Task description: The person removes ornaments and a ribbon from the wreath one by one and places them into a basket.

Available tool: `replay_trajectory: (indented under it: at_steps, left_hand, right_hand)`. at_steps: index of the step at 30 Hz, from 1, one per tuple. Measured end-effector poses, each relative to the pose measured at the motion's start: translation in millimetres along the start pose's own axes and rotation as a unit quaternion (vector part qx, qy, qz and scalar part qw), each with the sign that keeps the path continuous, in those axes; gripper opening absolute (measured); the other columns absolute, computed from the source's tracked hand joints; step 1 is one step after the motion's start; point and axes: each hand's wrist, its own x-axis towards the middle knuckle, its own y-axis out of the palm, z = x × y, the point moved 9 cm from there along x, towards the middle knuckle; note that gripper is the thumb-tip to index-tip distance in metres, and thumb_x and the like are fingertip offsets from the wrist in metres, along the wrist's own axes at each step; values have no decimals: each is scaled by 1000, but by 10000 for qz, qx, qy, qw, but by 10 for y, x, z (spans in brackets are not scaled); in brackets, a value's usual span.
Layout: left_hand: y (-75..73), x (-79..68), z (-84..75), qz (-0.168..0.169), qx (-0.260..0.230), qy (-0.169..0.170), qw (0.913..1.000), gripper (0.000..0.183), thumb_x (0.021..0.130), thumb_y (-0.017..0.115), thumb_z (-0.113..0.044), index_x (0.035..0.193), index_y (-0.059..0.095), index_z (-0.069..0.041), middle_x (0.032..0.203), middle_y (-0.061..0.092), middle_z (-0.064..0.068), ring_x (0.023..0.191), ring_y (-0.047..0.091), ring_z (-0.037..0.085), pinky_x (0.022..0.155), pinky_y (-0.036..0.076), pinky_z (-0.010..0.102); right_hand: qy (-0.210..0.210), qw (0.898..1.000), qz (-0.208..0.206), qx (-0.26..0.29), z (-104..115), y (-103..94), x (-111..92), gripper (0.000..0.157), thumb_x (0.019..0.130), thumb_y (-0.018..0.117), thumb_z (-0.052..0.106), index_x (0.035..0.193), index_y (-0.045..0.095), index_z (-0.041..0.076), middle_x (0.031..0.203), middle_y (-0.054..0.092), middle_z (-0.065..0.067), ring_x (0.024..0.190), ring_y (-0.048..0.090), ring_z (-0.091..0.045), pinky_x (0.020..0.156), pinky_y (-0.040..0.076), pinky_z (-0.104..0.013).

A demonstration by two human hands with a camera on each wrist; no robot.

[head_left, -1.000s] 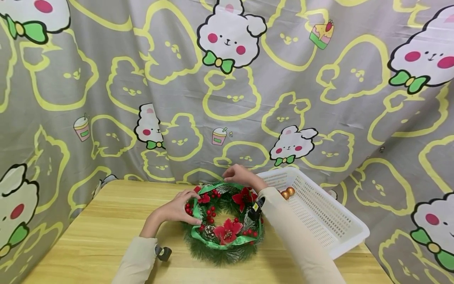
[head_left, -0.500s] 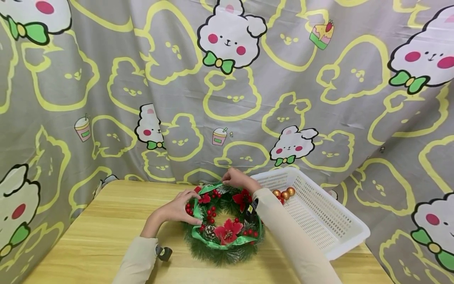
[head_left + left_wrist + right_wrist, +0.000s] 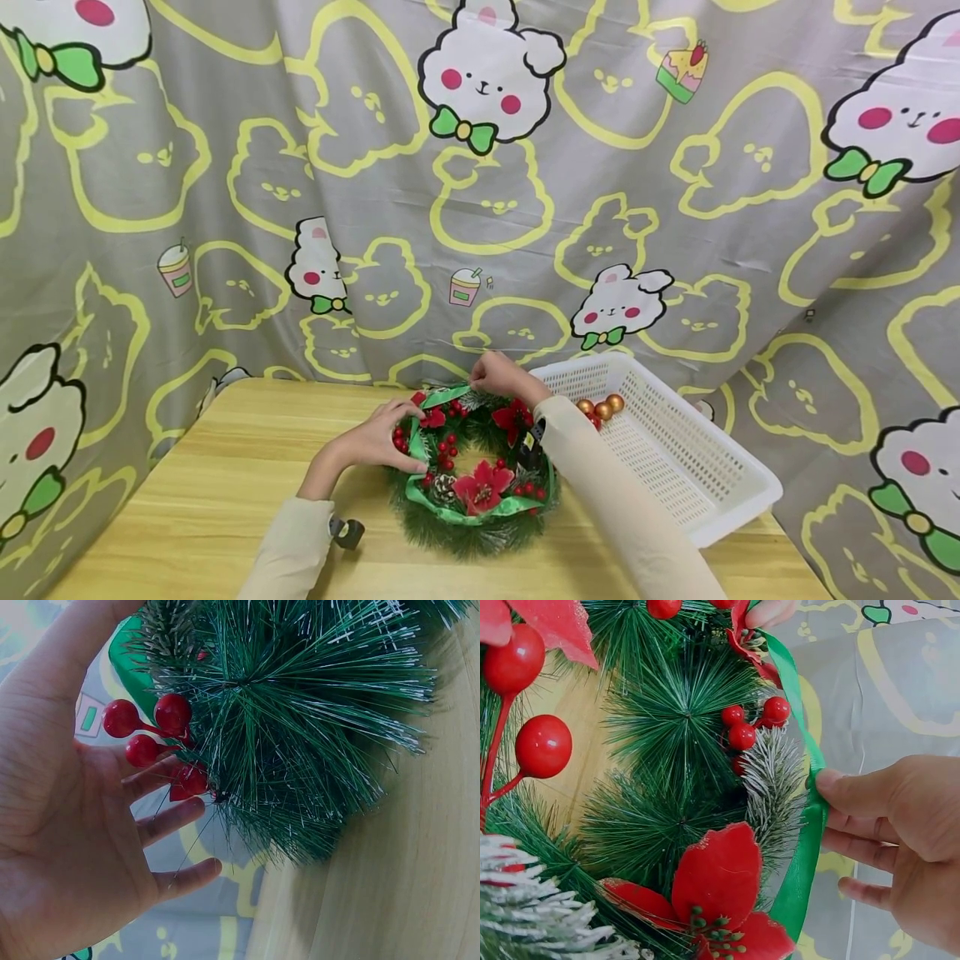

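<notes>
A green pine wreath (image 3: pixel 480 542) with red poinsettias (image 3: pixel 483 490), red berries (image 3: pixel 173 714) and a pine cone (image 3: pixel 444 490) lies on the wooden table. Green satin ribbon (image 3: pixel 802 862) runs round its upper side. At the wreath's far edge my right hand (image 3: pixel 501 373) pinches this ribbon between thumb and fingers; the right wrist view shows the thumb on top of it. Along the left side rests my left hand (image 3: pixel 378 437), fingers spread and fairly straight, touching the wreath and ribbon. Its thumb tip is cut off in the left wrist view.
Right of the wreath stands a white perforated plastic basket (image 3: pixel 765 490), partly behind my right sleeve. It holds several shiny balls, gold (image 3: pixel 615 403) and red (image 3: pixel 595 420). A grey curtain (image 3: pixel 375 200) with cartoon rabbits hangs behind the table (image 3: pixel 225 467).
My right hand has come down and slightly left from just above the far ribbon and now pinches it. More balls show beside my sleeve. My left hand has stayed in place.
</notes>
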Motion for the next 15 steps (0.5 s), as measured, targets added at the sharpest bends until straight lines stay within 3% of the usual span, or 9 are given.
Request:
replay_trajectory:
  at_steps: [3, 10, 15]
  left_hand:
    - [-1, 0, -15, 8, -16, 3, 10000, 80, 64, 81, -51, 130, 49, -19, 142, 32, 5, 132, 24, 33, 98, 32, 60]
    - [-2, 1, -9, -4, -15, -22, 10000, 79, 65, 81, -52, 129, 49, -20, 142, 32, 5, 134, 24, 34, 98, 32, 61]
    - [6, -4, -15, 35, -95, 19, 9999, 78, 66, 81, -51, 131, 47, -22, 145, 29, 7, 134, 22, 34, 97, 32, 62]
  right_hand:
    - [-36, 10000, -42, 10, 12, -35, -17, 23, 92, 60, 13, 76, 74, 4, 60, 61, -11, 47, 28, -10, 60, 39, -24]
    - [24, 9996, -262, -50, -22, -136, -63, 17, 92, 60, 11, 82, 71, 3, 82, 69, -7, 58, 44, -10, 66, 42, -27]
    - [175, 9980, -525, -303, -106, -218, -96, 18, 92, 56, 7, 84, 71, 2, 82, 70, -9, 59, 44, -13, 68, 40, -31]
